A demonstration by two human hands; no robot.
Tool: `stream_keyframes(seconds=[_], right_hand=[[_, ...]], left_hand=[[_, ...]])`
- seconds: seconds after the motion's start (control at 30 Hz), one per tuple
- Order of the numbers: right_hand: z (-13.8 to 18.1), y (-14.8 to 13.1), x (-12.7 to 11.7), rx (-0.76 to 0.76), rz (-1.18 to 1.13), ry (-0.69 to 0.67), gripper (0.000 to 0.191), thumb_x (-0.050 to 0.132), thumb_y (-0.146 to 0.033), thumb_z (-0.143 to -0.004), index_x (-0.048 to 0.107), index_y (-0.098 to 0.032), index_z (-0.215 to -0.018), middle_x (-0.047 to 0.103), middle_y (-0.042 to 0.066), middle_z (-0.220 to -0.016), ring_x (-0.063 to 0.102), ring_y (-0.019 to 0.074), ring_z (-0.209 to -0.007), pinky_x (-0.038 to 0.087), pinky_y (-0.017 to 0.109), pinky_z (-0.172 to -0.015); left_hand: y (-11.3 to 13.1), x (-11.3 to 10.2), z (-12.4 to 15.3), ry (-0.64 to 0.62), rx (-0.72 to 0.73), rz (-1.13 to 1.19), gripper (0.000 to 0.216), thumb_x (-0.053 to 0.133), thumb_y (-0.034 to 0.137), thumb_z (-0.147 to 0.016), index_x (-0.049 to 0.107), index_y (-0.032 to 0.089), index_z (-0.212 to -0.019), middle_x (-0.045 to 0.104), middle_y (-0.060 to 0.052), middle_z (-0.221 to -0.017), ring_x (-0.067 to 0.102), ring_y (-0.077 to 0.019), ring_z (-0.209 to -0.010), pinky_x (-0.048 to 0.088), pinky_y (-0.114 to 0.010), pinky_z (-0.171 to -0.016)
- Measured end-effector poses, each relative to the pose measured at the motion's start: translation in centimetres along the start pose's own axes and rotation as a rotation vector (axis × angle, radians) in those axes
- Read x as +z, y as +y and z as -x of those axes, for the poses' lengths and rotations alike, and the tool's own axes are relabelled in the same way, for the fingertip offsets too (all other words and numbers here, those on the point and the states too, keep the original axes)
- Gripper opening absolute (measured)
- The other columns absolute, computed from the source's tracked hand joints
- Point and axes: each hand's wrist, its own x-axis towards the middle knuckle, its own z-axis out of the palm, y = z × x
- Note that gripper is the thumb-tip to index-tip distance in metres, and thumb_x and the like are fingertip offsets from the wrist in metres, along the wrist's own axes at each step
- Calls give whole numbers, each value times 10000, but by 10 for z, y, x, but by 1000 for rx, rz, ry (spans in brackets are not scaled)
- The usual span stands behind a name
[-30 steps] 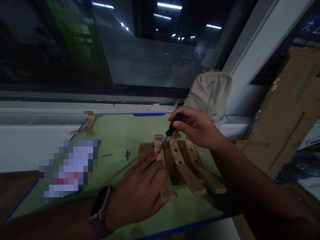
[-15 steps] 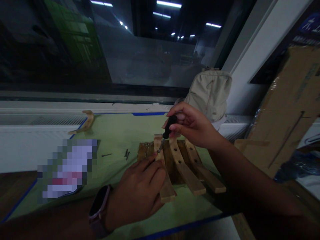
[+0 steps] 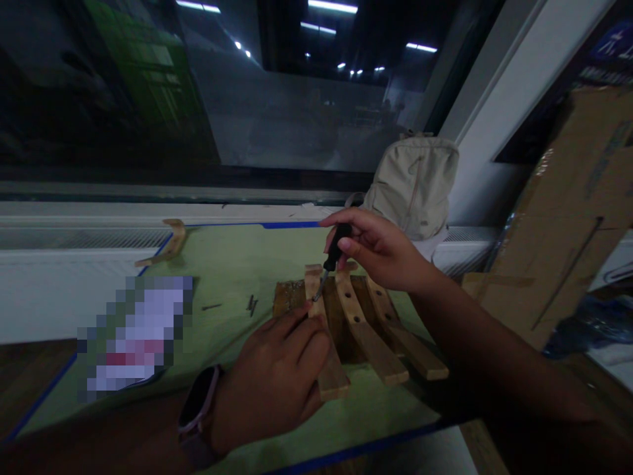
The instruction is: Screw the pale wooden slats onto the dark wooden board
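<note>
Your right grip (image 3: 383, 252) pinches the screwdriver (image 3: 334, 252), now tilted more upright with its tip still at the leftmost wooden strip (image 3: 333, 377); contact seems kept. Your left hand (image 3: 281, 369) overlies that strip, its pinch unclear.

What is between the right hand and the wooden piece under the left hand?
The head view shows a screwdriver, its tip at the wooden piece.

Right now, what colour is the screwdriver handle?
Black; the screwdriver handle shows best in the head view.
</note>
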Motion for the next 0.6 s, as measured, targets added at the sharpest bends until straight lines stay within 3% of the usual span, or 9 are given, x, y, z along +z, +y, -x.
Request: stream_keyframes(seconds=[0.2, 0.43, 0.6], right_hand=[[0, -2, 4, 12, 28, 22, 268, 556, -388, -925, 522, -165, -1070, 593, 27, -898, 588, 77, -648, 533, 202, -589], [1, -2, 4, -13, 27, 1, 285, 557, -403, -925, 526, -162, -1073, 584, 23, -878, 580, 78, -657, 521, 190, -578], [2, -5, 6, -43, 97, 10, 299, 541, -412, -932, 534, -164, -1098, 580, 31, -911, 579, 79, -669, 519, 194, -599]], left_hand=[[1, -2, -3, 8, 5, -44, 214, 448, 132, -766, 601, 125, -915, 697, -118, -986, 658, -296, -960, 612, -441, -759], [3, -6, -3, -46, -1, -44, 252, 473, 118, -750, 612, 114, -960, 693, -122, -1037, 639, -312, -1030, 595, -461, -829], [4, -9, -3, -77, -7, -40, 238, 472, 72, -774, 607, 137, -959, 691, -102, -1043, 665, -277, -944, 607, -429, -783]])
